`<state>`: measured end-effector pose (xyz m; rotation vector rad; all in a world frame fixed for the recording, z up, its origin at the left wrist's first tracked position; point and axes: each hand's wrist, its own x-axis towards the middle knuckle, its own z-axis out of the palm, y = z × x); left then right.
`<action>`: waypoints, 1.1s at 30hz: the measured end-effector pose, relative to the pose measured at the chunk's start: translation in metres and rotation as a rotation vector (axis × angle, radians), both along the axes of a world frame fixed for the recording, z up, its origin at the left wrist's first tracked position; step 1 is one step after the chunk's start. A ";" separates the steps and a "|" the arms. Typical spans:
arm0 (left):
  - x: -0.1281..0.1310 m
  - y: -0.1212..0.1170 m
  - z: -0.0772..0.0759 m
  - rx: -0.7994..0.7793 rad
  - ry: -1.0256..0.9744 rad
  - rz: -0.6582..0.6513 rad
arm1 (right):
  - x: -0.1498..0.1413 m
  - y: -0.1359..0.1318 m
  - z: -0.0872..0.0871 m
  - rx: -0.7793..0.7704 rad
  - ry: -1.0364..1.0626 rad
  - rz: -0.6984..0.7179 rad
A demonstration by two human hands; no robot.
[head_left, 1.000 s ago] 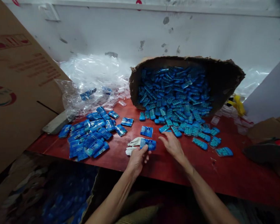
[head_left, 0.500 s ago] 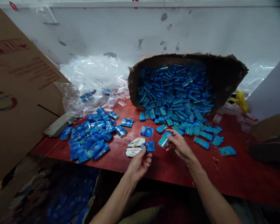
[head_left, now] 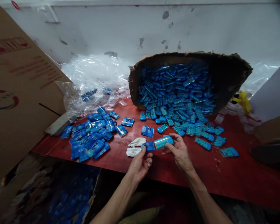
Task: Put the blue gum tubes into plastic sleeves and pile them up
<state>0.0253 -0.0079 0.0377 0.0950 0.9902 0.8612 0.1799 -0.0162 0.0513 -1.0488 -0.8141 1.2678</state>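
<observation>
Between thumb and fingers my left hand (head_left: 141, 163) pinches a small printed blue sleeve (head_left: 150, 146). My right hand (head_left: 180, 151) grips a clear case with a blue cap (head_left: 163, 142), filled with rows of turquoise pellets. The case's clear end meets the sleeve's right edge; whether it is inside cannot be made out. Just beyond lies another flat blue sleeve (head_left: 147, 131) on the red table (head_left: 116, 161). Two crumpled white pieces (head_left: 133, 151) lie left of my left hand. A loose pellet case (head_left: 162, 128) rests near my right hand.
A torn-edged carton (head_left: 233, 77) on its side spills many pellet cases onto the table. A heap of blue sleeved packs (head_left: 91, 133) lies to the left, with clear plastic (head_left: 95, 74) behind. A large cardboard box (head_left: 21, 77) stands far left. Blue items (head_left: 67, 193) lie below the table's edge.
My right hand has closed on a pellet case, lifted it and brought it left against the sleeve. My left hand stays nearly in place, still pinching the sleeve.
</observation>
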 end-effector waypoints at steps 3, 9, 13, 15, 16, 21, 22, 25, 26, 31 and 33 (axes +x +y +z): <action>0.000 -0.001 0.001 -0.003 0.004 0.010 | -0.003 -0.003 0.000 -0.014 -0.001 0.007; -0.001 -0.004 -0.001 0.036 0.052 0.029 | -0.004 -0.006 0.002 -0.020 -0.019 -0.029; -0.001 -0.005 0.000 -0.004 0.015 0.036 | -0.006 -0.008 0.005 -0.006 -0.026 -0.084; 0.000 -0.006 0.002 -0.006 0.009 0.025 | -0.009 -0.010 0.005 -0.001 -0.048 -0.103; 0.000 -0.007 0.002 -0.003 0.010 0.024 | -0.010 -0.012 0.005 0.001 -0.062 -0.112; 0.001 -0.009 0.004 0.000 0.015 0.045 | -0.018 -0.019 -0.002 0.031 -0.134 -0.160; 0.002 -0.009 0.004 -0.001 0.016 0.053 | -0.019 -0.020 -0.004 0.039 -0.145 -0.166; 0.002 -0.009 0.005 0.007 0.013 0.073 | -0.020 -0.024 -0.008 0.061 -0.178 -0.180; 0.001 -0.009 0.005 0.011 0.016 0.075 | -0.020 -0.024 -0.009 0.066 -0.185 -0.183; 0.001 -0.006 0.008 0.041 0.084 0.072 | -0.017 -0.025 -0.008 0.050 -0.161 -0.142; 0.000 -0.006 0.008 0.049 0.096 0.062 | -0.016 -0.025 -0.007 0.045 -0.150 -0.125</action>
